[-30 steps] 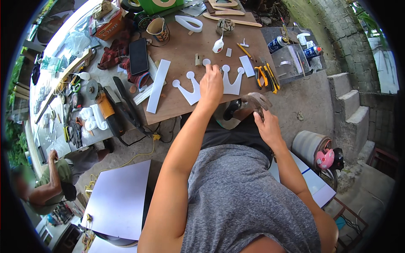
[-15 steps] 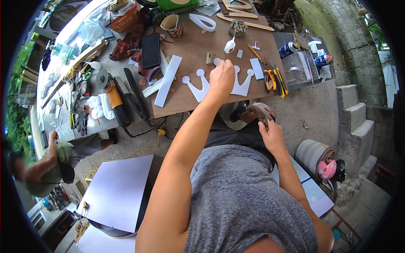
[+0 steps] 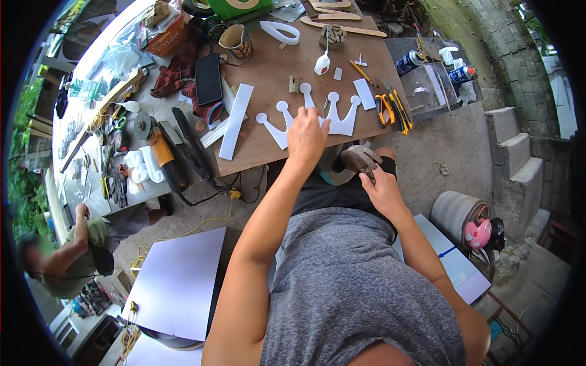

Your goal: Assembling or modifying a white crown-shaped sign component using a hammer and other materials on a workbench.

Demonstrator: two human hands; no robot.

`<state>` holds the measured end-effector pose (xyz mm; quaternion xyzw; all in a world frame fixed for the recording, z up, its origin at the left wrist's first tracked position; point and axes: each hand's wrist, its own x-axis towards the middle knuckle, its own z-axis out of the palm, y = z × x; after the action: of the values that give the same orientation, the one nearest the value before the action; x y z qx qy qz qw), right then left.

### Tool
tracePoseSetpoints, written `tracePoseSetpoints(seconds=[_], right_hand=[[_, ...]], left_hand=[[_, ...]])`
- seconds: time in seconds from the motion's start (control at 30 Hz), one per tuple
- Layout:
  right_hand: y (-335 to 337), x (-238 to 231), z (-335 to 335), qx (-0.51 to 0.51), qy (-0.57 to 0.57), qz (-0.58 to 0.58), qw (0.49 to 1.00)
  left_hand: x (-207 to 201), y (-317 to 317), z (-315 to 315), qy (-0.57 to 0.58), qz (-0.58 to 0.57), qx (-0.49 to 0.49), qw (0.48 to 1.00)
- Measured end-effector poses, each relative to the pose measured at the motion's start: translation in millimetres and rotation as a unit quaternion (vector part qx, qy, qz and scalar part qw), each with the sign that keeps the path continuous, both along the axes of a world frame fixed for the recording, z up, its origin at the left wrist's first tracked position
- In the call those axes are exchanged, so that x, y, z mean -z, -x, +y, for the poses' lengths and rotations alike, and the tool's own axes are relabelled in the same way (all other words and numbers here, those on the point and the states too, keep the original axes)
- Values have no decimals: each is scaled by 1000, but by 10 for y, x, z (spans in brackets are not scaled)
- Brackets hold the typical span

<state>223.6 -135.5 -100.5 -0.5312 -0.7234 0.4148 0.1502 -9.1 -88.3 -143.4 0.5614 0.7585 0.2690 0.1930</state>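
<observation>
White crown cutout (image 3: 342, 126), apparently cut to outline, lies on the table (image 3: 268, 72), near side, beneath the left hand (image 3: 307, 137), its grip indiscernible; right hand (image 3: 383, 188) clutches a brown object (image 3: 359, 160); remaining work unclear.

An open-air workshop: orange-and-black angle grinder (image 3: 161, 152) at nine o'clock, orange-and-black pliers (image 3: 381, 112) at two, grey concrete steps (image 3: 516, 146) at three.

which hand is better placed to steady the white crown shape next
Left, most likely: the left hand is over the middle of the white crown shape, touching it or very near. The right hand is short of the table and appears to be holding a brown object.
</observation>
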Motion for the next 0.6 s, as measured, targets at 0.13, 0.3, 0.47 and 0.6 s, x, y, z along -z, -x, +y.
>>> tracePoseSetpoints(seconds=[0.13, 0.3, 0.47, 0.6], right_hand=[[11, -101, -22, 1, -17, 13, 1000], [-42, -179, -5, 8, -12, -10, 1000], [-77, -177, -30, 12, 13, -36, 999], [-45, -156, -53, -2, -16, -31, 999]], left_hand=[[109, -110, 230, 70, 59, 8, 996], [240, -156, 375, 115, 55, 6, 992], [153, -147, 478, 154, 53, 24, 986], [173, -116, 452, 132, 36, 9, 991]])
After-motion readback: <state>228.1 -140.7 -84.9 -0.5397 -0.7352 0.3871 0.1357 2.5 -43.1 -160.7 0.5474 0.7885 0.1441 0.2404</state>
